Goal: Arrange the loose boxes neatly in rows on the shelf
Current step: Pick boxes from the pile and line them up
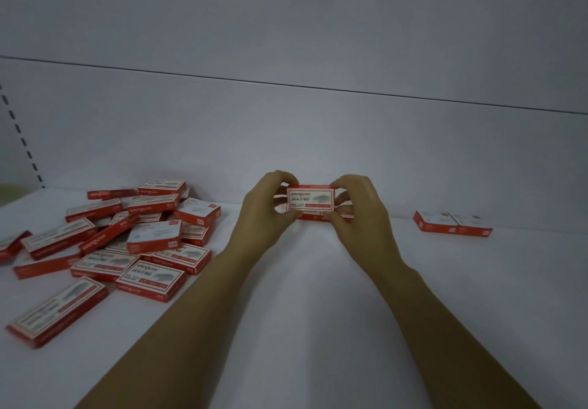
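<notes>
one box in both hands, going down at the back of the shelf

the left hand [264, 208] and right hand [356, 214] are each curled round one short end of a single red-and-white box [310, 198], pinching it between thumb and fingers with its label face tilted toward the camera. the step in hand looks like placing. the box hangs just above some boxes already laid [345, 217] close to the back wall [286, 138]; how many lie there is hidden by the hands. the next move likely calls for lowering it flat and squaring its edges with those beneath or beside it before letting go.

well to the left, the loose pile [133, 237] sprawls across the shelf [318, 313], boxes overlapping at all angles, so most of the job seems left to do. to the right, a pair of boxes [451, 223] lies flat, side by side and touching, near the back wall.
</notes>
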### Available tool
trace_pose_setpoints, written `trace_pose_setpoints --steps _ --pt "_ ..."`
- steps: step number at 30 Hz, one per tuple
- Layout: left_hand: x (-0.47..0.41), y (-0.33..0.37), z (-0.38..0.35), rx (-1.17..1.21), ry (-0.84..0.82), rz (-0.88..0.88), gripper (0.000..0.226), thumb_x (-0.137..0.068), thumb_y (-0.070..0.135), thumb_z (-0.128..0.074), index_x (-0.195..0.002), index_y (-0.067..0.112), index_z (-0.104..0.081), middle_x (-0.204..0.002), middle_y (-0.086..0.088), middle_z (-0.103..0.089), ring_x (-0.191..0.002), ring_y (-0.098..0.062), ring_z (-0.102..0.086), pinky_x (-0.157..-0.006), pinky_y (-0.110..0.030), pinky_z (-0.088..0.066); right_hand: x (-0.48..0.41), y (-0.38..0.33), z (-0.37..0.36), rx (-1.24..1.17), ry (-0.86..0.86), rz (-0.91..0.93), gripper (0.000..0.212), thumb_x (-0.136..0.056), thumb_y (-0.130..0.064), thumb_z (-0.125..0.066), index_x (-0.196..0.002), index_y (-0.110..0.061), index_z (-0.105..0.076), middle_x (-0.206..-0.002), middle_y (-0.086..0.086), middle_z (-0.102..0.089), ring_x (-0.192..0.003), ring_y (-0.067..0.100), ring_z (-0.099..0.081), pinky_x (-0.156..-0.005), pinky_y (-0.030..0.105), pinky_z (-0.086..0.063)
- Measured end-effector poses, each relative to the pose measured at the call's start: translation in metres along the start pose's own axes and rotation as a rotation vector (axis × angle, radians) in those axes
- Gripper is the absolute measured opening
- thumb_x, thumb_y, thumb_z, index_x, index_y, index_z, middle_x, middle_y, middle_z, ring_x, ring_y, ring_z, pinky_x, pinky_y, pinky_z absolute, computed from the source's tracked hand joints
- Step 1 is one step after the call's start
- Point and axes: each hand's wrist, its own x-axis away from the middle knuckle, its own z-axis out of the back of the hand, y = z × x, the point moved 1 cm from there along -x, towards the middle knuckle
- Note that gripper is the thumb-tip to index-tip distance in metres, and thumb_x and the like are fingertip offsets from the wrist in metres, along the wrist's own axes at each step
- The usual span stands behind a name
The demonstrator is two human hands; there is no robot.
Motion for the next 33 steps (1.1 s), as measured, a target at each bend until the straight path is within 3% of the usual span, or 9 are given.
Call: trace_pose_setpoints --steps 5,7,11,14,19,23,26,29,33 --pt "-0.003 0.01 0.009 0.21 -0.092 0.239 0.042 -0.071 0.008 -0.078 -0.11 0.015 -0.065 -0.101 0.0 -0.069 -0.083 -0.007 -0.067 -0.073 -0.013 -0.053 -0.005 0.012 0.012 -0.269 -0.151 -0.321 0.032 -0.081 -0.019 -0.07 -0.11 -0.027 -0.057 -0.105 -0.015 -0.063 -0.079 0.001 -0.065 -0.065 0.007 -0.048" --pt "-0.003 0.01 0.014 0.294 -0.142 0.351 0.035 -0.074 0.022 -0.076 -0.108 0.017 -0.067 -0.096 0.0 -0.071 -0.08 -0.007 -0.068 -0.071 -0.012 -0.052 -0.006 0.016 0.015 -0.405 -0.239 -0.437 0.025 -0.08 -0.031 -0.07 -0.101 -0.022 -0.061 -0.097 -0.006 -0.068 -0.072 0.003 -0.067 -0.063 0.012 -0.05" --pt "-0.002 0.006 0.016 0.411 -0.277 0.563 0.037 -0.081 0.045 -0.064 -0.099 0.013 -0.07 -0.092 -0.009 -0.071 -0.076 -0.017 -0.064 -0.074 -0.024 -0.054 -0.006 0.015 0.014 -0.675 -0.397 -0.732 0.061 -0.06 -0.059 -0.07 -0.091 -0.007 -0.066 -0.071 0.003 -0.062 -0.061 0.014 -0.062 -0.059 0.024 -0.051" --pt "-0.004 0.002 0.014 0.372 -0.3 0.695 0.043 -0.081 0.051 -0.061 -0.094 0.011 -0.071 -0.086 -0.015 -0.068 -0.07 -0.018 -0.058 -0.071 -0.027 -0.053 -0.002 0.016 0.011 -0.696 -0.512 -0.835 0.061 -0.061 -0.065 -0.068 -0.085 -0.009 -0.066 -0.064 0.003 -0.059 -0.058 0.016 -0.06 -0.053 0.025 -0.048" --pt "-0.004 -0.002 0.014 0.345 -0.31 0.748 0.044 -0.082 0.051 -0.061 -0.094 0.01 -0.071 -0.082 -0.014 -0.067 -0.069 -0.02 -0.055 -0.068 -0.026 -0.05 -0.001 0.017 0.009 -0.67 -0.54 -0.859 0.058 -0.07 -0.063 -0.065 -0.089 -0.008 -0.066 -0.066 0.003 -0.063 -0.058 0.014 -0.061 -0.053 0.023 -0.049" --pt "-0.004 -0.003 0.018 0.403 -0.318 0.631 0.04 -0.077 0.041 -0.07 -0.1 0.008 -0.067 -0.086 -0.008 -0.068 -0.073 -0.015 -0.063 -0.072 -0.024 -0.053 -0.004 0.021 0.012 -0.699 -0.41 -0.744 0.038 -0.078 -0.042 -0.068 -0.095 -0.009 -0.069 -0.08 0.003 -0.068 -0.067 0.01 -0.063 -0.062 0.022 -0.051" --pt "-0.004 -0.004 0.019 0.436 -0.264 0.555 0.034 -0.073 0.022 -0.077 -0.101 0.009 -0.065 -0.088 -0.004 -0.07 -0.08 -0.013 -0.066 -0.075 -0.021 -0.055 -0.005 0.021 0.016 -0.69 -0.324 -0.615 0.022 -0.08 -0.022 -0.07 -0.1 -0.013 -0.066 -0.094 0.002 -0.07 -0.083 0.011 -0.068 -0.07 0.02 -0.052" --pt "-0.002 -0.003 0.019 0.406 -0.244 0.485 0.034 -0.069 0.005 -0.079 -0.101 0.01 -0.065 -0.095 -0.005 -0.073 -0.086 -0.016 -0.069 -0.082 -0.024 -0.054 -0.005 0.019 0.018 -0.627 -0.291 -0.514 0.029 -0.077 -0.01 -0.072 -0.104 -0.019 -0.065 -0.1 -0.002 -0.071 -0.092 0.008 -0.068 -0.077 0.017 -0.054" --pt "-0.002 0.0 0.019 0.428 -0.226 0.431 0.039 -0.066 -0.011 -0.075 -0.1 0.006 -0.064 -0.095 -0.009 -0.072 -0.084 -0.019 -0.071 -0.076 -0.022 -0.057 -0.005 0.015 0.018 -0.524 -0.263 -0.453 0.04 -0.074 0.001 -0.072 -0.109 -0.016 -0.061 -0.103 -0.003 -0.069 -0.087 0.006 -0.068 -0.075 0.015 -0.054"
